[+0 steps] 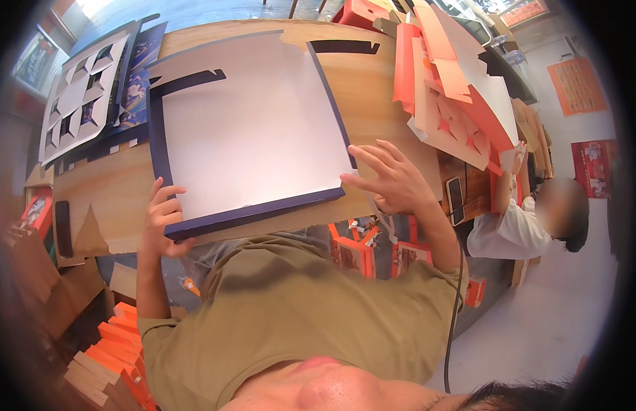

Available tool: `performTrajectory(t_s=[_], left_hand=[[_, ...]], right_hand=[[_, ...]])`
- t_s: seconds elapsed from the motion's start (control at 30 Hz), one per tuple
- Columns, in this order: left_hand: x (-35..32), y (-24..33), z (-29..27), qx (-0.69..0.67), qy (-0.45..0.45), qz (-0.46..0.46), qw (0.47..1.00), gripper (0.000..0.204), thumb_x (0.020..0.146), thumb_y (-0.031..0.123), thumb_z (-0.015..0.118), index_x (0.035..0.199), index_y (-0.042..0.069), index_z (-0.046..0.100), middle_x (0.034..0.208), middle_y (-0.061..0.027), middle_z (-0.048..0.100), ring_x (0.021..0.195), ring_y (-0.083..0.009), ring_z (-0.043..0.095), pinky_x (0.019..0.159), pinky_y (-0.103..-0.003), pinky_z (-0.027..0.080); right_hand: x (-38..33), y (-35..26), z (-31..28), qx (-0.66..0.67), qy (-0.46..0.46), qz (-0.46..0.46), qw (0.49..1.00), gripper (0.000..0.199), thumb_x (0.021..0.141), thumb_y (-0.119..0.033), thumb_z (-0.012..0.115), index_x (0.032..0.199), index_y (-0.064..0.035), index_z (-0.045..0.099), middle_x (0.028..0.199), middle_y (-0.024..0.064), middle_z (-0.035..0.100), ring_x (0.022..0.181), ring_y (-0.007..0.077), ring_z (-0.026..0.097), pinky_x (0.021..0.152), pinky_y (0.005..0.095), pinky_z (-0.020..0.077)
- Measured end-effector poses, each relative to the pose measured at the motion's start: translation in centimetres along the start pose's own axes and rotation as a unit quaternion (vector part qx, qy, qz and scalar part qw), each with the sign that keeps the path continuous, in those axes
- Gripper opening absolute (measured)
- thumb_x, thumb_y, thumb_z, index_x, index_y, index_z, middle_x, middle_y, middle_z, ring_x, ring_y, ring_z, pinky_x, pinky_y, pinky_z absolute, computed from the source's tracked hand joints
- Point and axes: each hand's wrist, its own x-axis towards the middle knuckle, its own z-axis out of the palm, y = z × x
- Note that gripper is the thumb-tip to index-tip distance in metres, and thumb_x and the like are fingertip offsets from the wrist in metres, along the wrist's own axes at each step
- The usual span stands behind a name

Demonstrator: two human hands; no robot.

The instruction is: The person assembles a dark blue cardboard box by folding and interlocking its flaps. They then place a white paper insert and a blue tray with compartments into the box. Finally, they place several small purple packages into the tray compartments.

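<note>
A shallow cardboard box (249, 137) lies before me on the wooden table, white inside with dark blue folded walls. Its near and left walls stand up, while dark slotted flaps stick out from its far corners. At the near left corner, my left hand (166, 218) grips the box, its fingers over the wall and its thumb low at the near edge. My right hand (392, 175) is at the near right corner with its fingers spread, the fingertips touching or very close to the wall there.
Left on the table (119, 198) are a white insert with cut-outs (78, 92), dark blue printed card (141, 85) and a dark phone (63, 228). Red-orange box blanks (455, 96) are stacked right, near another phone (455, 198). A co-worker (517, 229) sits beyond. Orange cartons (119, 349) stand lower left.
</note>
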Motion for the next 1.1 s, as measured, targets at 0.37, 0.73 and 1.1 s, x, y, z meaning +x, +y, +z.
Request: performTrajectory(t_s=[0.37,0.73,1.1], left_hand=[[0.5,0.5,-0.6,0.015,-0.016,-0.007,1.000,0.027,0.054,0.035,0.073,0.064,0.011,0.065,0.071,-0.0065,0.057,0.114,-0.0380,0.069,0.128,-0.062,0.029],[0.6,0.3,-0.4,-0.008,-0.005,-0.003,1.000,0.026,0.053,0.032,0.075,0.067,0.011,0.068,0.074,-0.0060,0.060,0.117,-0.0376,0.069,0.129,-0.063,0.028],[-0.2,-0.2,0.0,-0.010,0.014,-0.002,1.000,0.025,0.055,0.032,0.075,0.064,0.012,0.064,0.072,-0.0051,0.056,0.116,-0.0364,0.071,0.128,-0.063,0.029]], right_hand=[[0.7,-0.2,-1.6,0.038,-0.038,0.089,0.995,0.076,0.081,-0.012,0.071,0.155,-0.0158,0.058,0.157,0.0151,0.056,0.130,0.0304,0.063,0.109,0.0460,0.0514],[-0.6,-1.9,2.0,-0.165,0.066,0.270,0.946,0.030,0.090,-0.009,0.072,0.120,-0.0101,0.077,0.066,0.0027,0.064,0.056,0.0200,0.064,0.049,0.0371,0.0452],[-0.3,-9.5,8.3,0.214,0.294,0.423,0.830,0.038,0.100,-0.024,0.075,0.129,-0.0021,0.065,0.084,0.0082,0.073,0.070,0.0242,0.073,0.063,0.0362,0.0566]])
